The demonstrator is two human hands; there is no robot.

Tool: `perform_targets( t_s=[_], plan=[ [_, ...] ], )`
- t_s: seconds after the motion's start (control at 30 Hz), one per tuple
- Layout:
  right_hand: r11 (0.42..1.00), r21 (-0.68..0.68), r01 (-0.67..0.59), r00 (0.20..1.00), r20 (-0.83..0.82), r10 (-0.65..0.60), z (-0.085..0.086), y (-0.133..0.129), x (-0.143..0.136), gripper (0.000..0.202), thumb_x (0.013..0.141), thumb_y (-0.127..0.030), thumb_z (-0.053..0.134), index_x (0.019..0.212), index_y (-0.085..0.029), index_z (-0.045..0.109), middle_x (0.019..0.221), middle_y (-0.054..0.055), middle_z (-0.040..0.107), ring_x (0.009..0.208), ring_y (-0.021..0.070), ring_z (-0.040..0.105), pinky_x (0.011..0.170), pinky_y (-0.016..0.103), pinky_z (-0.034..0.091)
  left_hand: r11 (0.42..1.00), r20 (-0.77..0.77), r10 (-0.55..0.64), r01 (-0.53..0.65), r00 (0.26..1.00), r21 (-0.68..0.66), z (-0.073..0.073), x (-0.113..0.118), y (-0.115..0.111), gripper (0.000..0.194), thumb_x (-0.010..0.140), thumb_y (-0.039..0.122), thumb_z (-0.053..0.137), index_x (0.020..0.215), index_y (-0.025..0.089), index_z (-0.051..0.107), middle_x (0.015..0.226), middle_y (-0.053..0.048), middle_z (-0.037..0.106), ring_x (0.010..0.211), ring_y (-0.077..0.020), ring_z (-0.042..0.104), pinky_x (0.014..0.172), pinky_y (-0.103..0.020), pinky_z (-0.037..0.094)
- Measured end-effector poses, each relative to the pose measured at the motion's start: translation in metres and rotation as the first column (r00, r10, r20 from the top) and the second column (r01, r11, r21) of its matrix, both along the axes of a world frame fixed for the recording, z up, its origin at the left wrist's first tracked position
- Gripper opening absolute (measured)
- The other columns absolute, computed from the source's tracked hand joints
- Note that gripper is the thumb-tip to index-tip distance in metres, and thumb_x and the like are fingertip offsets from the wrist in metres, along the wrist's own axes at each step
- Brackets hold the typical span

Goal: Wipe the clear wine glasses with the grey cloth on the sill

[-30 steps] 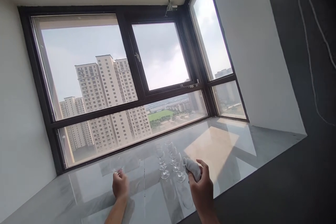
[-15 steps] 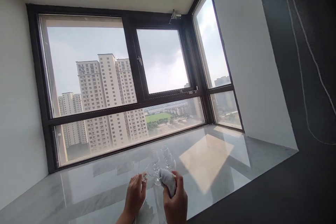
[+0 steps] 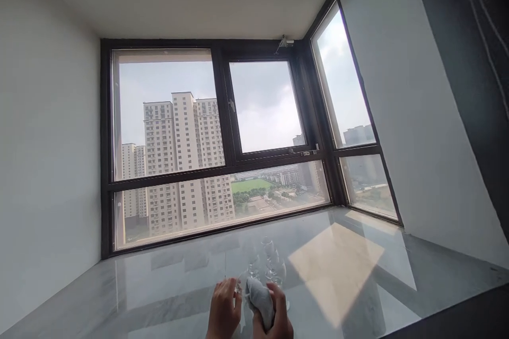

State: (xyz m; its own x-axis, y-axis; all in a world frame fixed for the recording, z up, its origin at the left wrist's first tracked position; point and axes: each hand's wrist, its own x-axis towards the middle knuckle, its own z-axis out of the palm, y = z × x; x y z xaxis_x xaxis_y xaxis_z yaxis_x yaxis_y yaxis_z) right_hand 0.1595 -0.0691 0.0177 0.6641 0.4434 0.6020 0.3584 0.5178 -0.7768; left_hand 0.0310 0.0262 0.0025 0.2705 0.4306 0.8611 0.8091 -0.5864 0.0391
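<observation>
Head cam is tilted up at the window (image 3: 222, 137), so the hands only just peek in at the bottom edge. Left hand (image 3: 223, 313) is curled around a small glass (image 3: 239, 287), pinching it near the foot as far as I can tell, since clear glass barely shows here. Right hand (image 3: 274, 318) is closed on a grey cloth (image 3: 258, 299), which is pressed right up against that glass. Just behind them a bunch of other glasses (image 3: 270, 265) stand upright on the shiny sill (image 3: 167, 286); maybe 3 or 4, hard to count. My guess is the wiping is only underway on this 1 glass, and I can't tell which of the standing ones are already wiped.
</observation>
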Motion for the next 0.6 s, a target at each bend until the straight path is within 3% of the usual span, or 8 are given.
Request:
perform_targets(
  t_s=[0.23,0.43,0.6],
  plan=[
    [0.999,-0.005,-0.032,0.99,0.134,0.032,0.011,-0.016,0.019,0.04,0.079,-0.024,0.05,0.119,-0.024,0.055,0.102,0.008,0.073,0.095,0.0268,0.072,0.077,0.034,0.056,0.997,-0.033,0.028,-0.031,0.999,-0.065,0.01,0.001,-0.006,0.018,0.08,0.009,0.048,0.082,0.023,0.06,0.074,-0.002,0.063,0.072,-0.0211,0.061,0.072,-0.033,0.046],
    [0.999,-0.036,0.006,0.967,0.253,0.004,0.003,-0.019,0.036,0.041,0.082,-0.02,0.045,0.121,-0.025,0.055,0.108,0.008,0.072,0.099,0.0266,0.07,0.083,0.037,0.055,0.997,-0.13,0.013,-0.023,0.991,-0.072,0.014,0.006,-0.014,0.016,0.075,0.008,0.05,0.075,0.021,0.058,0.073,-0.002,0.061,0.073,-0.0209,0.057,0.075,-0.035,0.043],
    [1.0,-0.027,0.004,0.936,0.351,0.006,-0.004,-0.017,0.034,0.045,0.078,-0.012,0.042,0.118,-0.026,0.056,0.109,0.007,0.072,0.102,0.0255,0.07,0.083,0.037,0.056,0.996,-0.181,-0.077,0.07,0.98,-0.048,0.017,0.011,-0.02,0.02,0.07,0.005,0.052,0.077,0.021,0.061,0.074,-0.003,0.063,0.077,-0.0219,0.057,0.081,-0.038,0.043]
  ],
)
